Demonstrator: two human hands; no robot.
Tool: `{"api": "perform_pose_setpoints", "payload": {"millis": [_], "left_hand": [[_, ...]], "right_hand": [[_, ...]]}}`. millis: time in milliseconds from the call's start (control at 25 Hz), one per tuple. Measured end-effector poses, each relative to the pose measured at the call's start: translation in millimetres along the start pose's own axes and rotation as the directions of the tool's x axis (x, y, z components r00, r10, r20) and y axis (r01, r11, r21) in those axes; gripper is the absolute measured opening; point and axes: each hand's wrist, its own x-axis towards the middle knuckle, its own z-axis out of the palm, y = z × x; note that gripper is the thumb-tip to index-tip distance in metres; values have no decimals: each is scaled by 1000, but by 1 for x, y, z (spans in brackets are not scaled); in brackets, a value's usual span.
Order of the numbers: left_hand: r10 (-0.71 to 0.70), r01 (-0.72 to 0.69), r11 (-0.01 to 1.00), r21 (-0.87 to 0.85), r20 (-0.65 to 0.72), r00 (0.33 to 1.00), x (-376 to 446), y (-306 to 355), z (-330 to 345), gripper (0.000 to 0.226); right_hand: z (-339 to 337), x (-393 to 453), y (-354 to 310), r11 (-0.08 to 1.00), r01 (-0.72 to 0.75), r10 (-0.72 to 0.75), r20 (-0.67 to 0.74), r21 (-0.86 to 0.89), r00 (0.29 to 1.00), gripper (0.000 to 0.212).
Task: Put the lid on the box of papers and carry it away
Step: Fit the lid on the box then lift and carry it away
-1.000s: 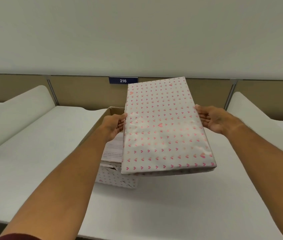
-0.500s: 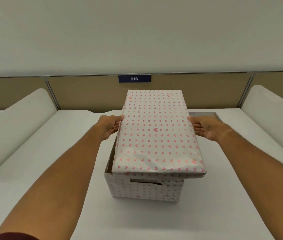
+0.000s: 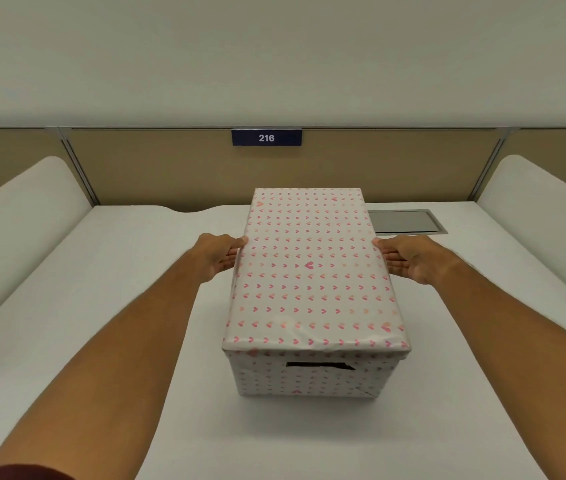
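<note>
A box point(image 3: 309, 381) wrapped in white paper with pink hearts stands in the middle of the white desk point(image 3: 101, 306). A dark handle slot shows in its near side. The matching lid point(image 3: 312, 271) sits flat on top and covers the box fully, so the papers inside are hidden. My left hand point(image 3: 221, 256) presses against the lid's left edge, fingers flat along it. Opposite it, my right hand point(image 3: 406, 259) holds the lid's right edge in the same way.
A tan partition with a blue sign reading 216 point(image 3: 266, 137) runs along the back of the desk. A grey recessed cable hatch point(image 3: 409, 221) lies behind the box on the right. White curved side dividers point(image 3: 15, 220) rise at both sides.
The lid was held tilted above and right of the open box, then came down over it. Now it lies level and closed on the box, both hands still at its sides.
</note>
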Motion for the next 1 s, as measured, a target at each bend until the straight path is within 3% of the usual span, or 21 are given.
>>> {"api": "perform_pose_setpoints", "payload": {"millis": [640, 1000], "left_hand": [[-37, 40, 999, 27, -72, 997, 6, -11, 10, 32], [-137, 142, 988, 65, -75, 988, 14, -9, 12, 29]], "right_hand": [[8, 9, 12, 998, -31, 34, 34, -58, 999, 30], [6, 16, 6, 989, -101, 108, 60, -110, 992, 21]]}}
